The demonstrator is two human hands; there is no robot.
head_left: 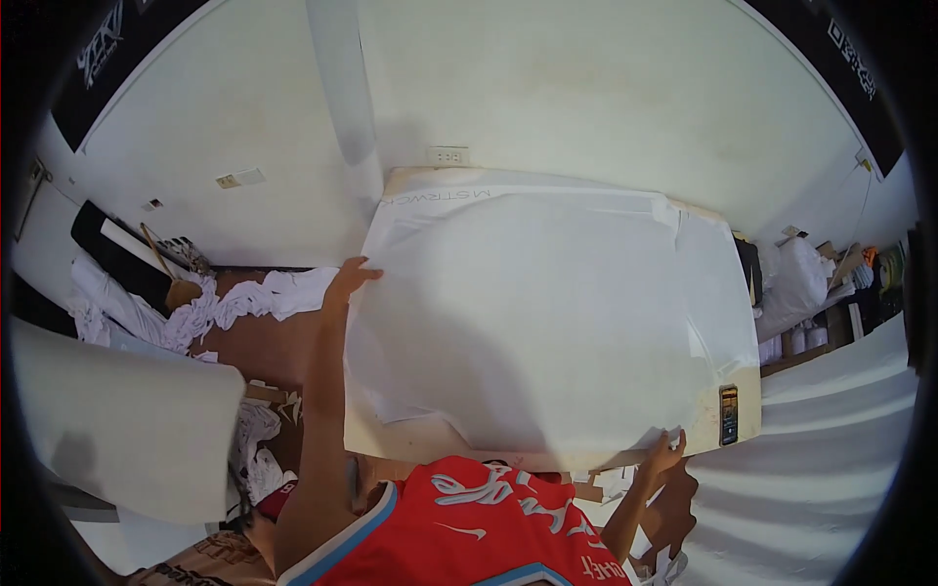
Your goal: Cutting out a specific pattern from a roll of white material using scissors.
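Note:
A large white sheet [547, 313], slightly wrinkled, with folded edges at the upper right and lower left, covers most of a pale tabletop [410, 444]. My left hand [352, 277] is at its left edge, the fingers apart and reaching onto the sheet. At the near edge, toward the right, my right hand [664, 453] has thumb and fingers about the sheet's border and appears to pinch it. A dark phone [729, 415] with a lit screen lies on the tabletop's right side, beyond my right hand.
A wall with an outlet [448, 155] stands behind the table. White cloth [283, 295] trails over the brown floor at left. Another person [210, 562] is at the lower left. Filled plastic bags [796, 278] crowd the right, above draped white material [831, 439].

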